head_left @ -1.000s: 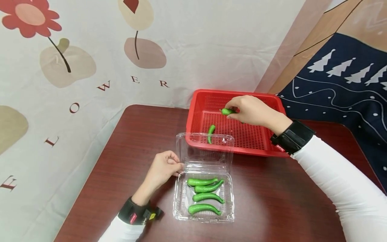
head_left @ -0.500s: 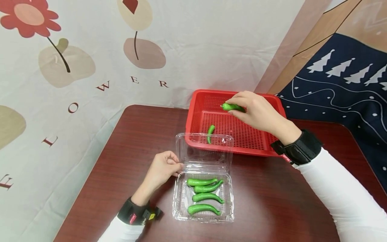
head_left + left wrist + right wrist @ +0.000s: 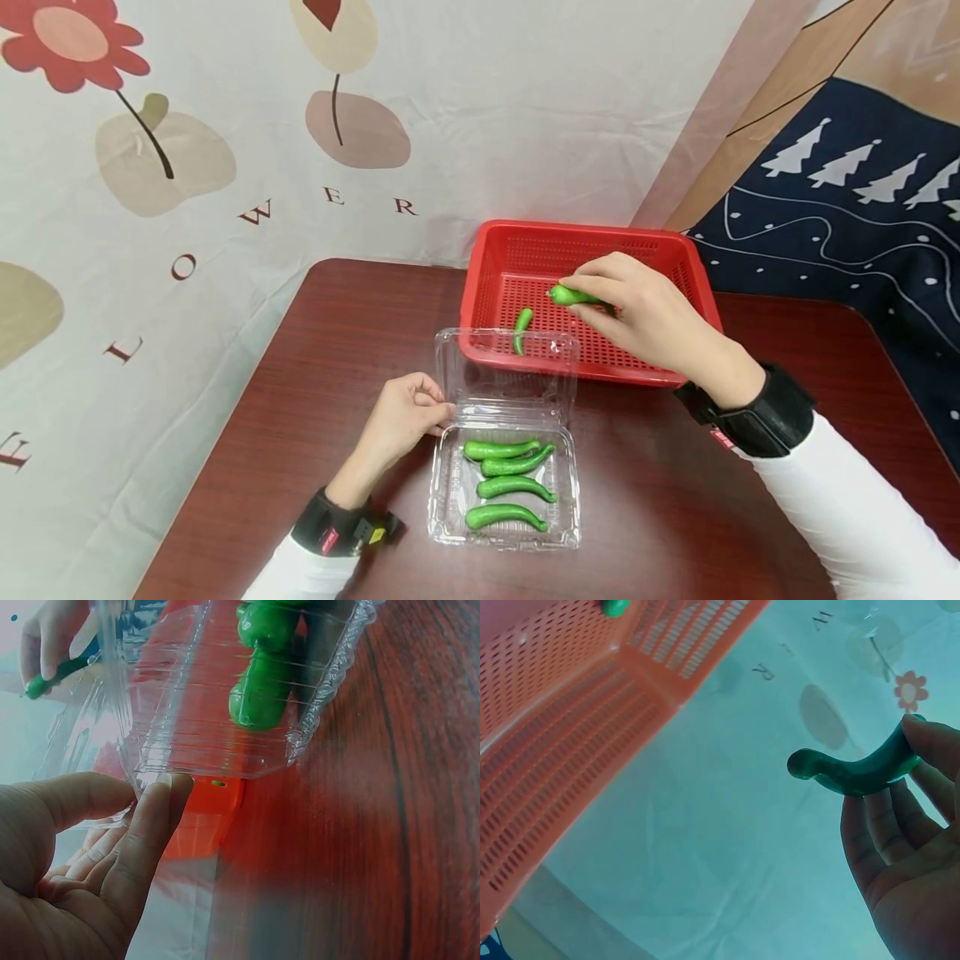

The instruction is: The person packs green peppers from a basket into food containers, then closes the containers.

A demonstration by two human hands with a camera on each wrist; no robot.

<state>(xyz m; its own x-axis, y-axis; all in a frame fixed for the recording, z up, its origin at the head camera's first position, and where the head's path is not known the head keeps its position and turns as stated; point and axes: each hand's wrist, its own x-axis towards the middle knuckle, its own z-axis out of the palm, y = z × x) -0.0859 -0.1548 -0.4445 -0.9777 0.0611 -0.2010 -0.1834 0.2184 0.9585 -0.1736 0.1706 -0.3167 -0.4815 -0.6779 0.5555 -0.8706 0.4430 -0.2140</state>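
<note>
My right hand (image 3: 643,310) pinches a curved green chili pepper (image 3: 862,771) between thumb and fingers, raised over the red basket (image 3: 480,287). With thumb and fingertips my left hand (image 3: 399,419) pinches the edge of a clear plastic clamshell box (image 3: 570,500) by its hinge, as the left wrist view shows up close. The box stands with its lid (image 3: 510,367) raised toward the basket. Several green peppers (image 3: 506,517) lie crosswise in its base, one below another. One more pepper (image 3: 522,331) lies in the basket, seen partly through the lid.
A dark red-brown wooden table (image 3: 337,333) carries everything. The basket stands at its back edge, behind the box. A pale cloth wall (image 3: 480,108) with flower prints rises behind the table, and a dark blue panel (image 3: 840,233) with white trees hangs at the right.
My right hand rose a little with the pepper, then came down and toward me, still over the basket. The left hand and box have stayed in place.
</note>
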